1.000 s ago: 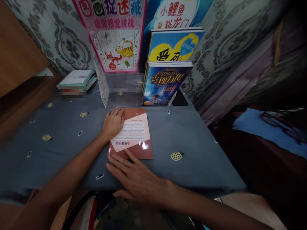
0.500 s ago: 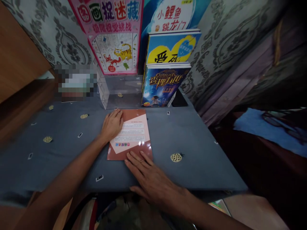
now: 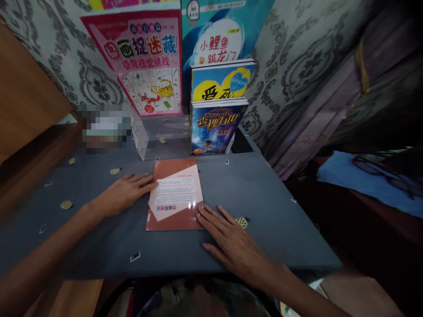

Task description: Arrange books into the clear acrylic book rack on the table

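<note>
A thin brown-red book [image 3: 176, 215] lies flat on the table, its cream text panel upside down to me. At its left edge, the fingertips of my left hand [image 3: 127, 193] touch the cover; the fingers are stretched out. My right hand [image 3: 231, 237] rests with spread fingers at the lower right corner, fingertips on the book's edge. Just beyond stands a clear plastic book rack [image 3: 140, 136]. In its left part leans a pink book [image 3: 148, 61] with a cat and a fox; on the right stand a dark blue book [image 3: 214, 130], a blue-yellow one [image 3: 198, 81] and a teal one [image 3: 254, 26].
A grey-blue cloth with pineapple prints covers the table [image 3: 264, 220]. A flat black object [image 3: 242, 143] lies behind the rack's right side. A blurred-out item [image 3: 105, 130] sits at the back left. Patterned curtains [image 3: 291, 75] hang behind. Glasses lie on blue cloth [image 3: 343, 174] at right.
My left hand has slid left from the book's top to its left edge. My right hand has shifted right to the lower corner. The view has tilted up slightly.
</note>
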`<control>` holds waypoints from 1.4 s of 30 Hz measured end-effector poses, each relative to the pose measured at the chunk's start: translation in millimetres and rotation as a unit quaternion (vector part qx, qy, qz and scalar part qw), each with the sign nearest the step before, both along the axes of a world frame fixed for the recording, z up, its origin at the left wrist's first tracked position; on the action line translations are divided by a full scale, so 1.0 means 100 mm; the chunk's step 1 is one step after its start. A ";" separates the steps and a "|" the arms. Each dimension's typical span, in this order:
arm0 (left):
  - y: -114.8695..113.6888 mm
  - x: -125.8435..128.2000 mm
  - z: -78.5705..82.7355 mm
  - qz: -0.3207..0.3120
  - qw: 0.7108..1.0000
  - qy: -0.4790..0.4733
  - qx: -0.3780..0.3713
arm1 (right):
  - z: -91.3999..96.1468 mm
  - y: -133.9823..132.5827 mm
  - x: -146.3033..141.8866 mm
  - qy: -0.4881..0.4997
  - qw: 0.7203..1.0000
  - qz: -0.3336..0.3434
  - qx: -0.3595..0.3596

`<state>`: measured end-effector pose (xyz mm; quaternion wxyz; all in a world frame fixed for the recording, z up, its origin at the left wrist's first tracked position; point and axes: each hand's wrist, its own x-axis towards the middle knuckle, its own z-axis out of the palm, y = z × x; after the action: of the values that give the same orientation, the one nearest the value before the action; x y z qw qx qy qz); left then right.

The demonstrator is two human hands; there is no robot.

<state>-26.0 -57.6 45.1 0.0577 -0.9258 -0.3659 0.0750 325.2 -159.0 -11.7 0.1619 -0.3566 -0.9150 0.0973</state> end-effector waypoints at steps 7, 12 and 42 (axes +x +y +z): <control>-0.07 0.24 0.26 -0.207 0.972 0.112 0.019 | -0.03 0.00 0.00 0.025 1.000 -0.007 -0.010; 0.00 0.19 0.18 -0.251 0.964 0.069 0.053 | -0.03 -0.01 0.04 0.042 0.999 -0.011 -0.028; 0.42 0.96 0.92 0.180 0.889 -0.421 0.030 | 0.53 0.63 -0.28 0.558 0.746 -0.074 -0.356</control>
<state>70.5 -15.3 137.2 -0.0884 -0.7866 -0.5185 -0.3234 297.0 -96.5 41.0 0.5112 -0.3376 -0.5312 0.5853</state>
